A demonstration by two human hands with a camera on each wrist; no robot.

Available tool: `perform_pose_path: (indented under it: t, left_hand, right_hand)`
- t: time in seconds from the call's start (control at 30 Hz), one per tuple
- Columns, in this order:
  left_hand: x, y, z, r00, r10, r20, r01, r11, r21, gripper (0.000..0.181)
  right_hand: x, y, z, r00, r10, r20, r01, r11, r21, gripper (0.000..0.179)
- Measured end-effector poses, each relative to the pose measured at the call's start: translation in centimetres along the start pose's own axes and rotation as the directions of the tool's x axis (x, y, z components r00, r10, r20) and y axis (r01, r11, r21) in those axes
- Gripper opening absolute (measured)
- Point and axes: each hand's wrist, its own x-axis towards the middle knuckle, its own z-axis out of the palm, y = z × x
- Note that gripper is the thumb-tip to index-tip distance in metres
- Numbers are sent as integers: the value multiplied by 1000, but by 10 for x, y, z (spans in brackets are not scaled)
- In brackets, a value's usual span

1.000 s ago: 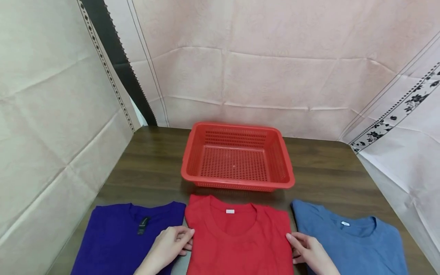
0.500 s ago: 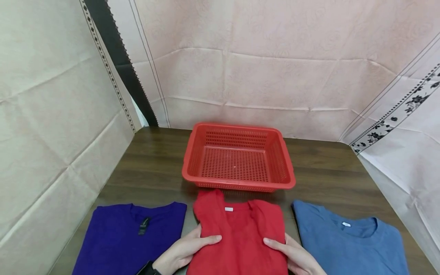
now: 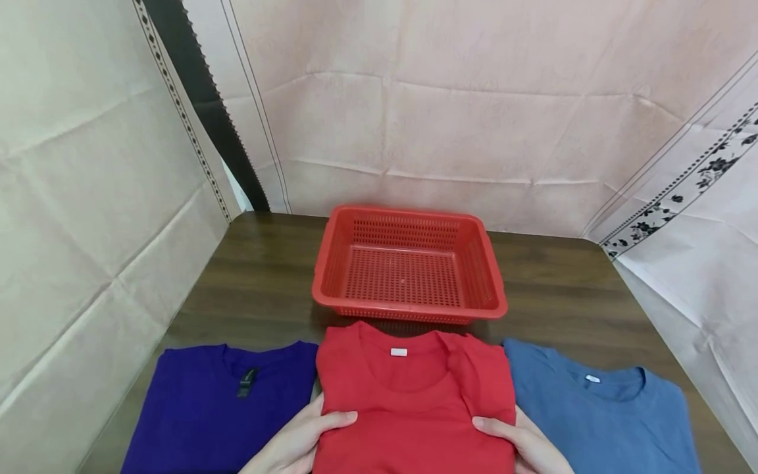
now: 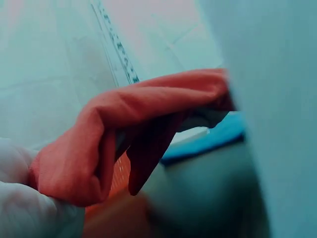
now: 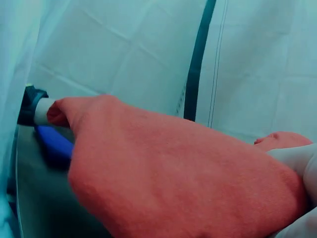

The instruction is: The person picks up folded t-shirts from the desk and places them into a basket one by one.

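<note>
A folded red T-shirt (image 3: 408, 395) with a white neck label (image 3: 399, 352) is in the middle front of the head view. My left hand (image 3: 293, 440) grips its left side, thumb on top and fingers hidden underneath. On the opposite side my right hand (image 3: 530, 442) holds it the same way. Both wrist views show the red cloth raised above the table, sagging between the hands. In the left wrist view, my left hand (image 4: 29, 208) pinches a folded edge. My right hand (image 5: 302, 171) shows at the right of the right wrist view, partly behind the cloth.
A red perforated plastic basket (image 3: 408, 312) stands just beyond the T-shirt. A folded purple T-shirt (image 3: 195, 401) lies to the left, a folded blue one (image 3: 610, 421) to the right. Cloth sheets (image 3: 462, 118) hang behind and beside the brown wooden table (image 3: 249, 289).
My hands have gone from touching the red T-shirt's side edges to gripping it with thumbs on top. It bunched inward half a second ago and is now spread wider and raised.
</note>
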Motion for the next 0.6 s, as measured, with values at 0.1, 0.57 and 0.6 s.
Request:
perform_pose_path:
  t: [0.1,0.57,0.6]
  left_hand:
    - [-10,11,10,999,25,30,-25,1000,-7,74]
    - [-7,102,32,995,41,94,-40,999,-14,55]
    - [-3,109,32,995,44,92,-43,999,-17,53]
  right_hand:
    - [-11,-12,5,1000,-9,23,9,1000,-2,54]
    - [-22,-97,28,983,-182,-32,184,977,103,48]
    - [-19,-104,27,981,-194,-27,196,974,113,47]
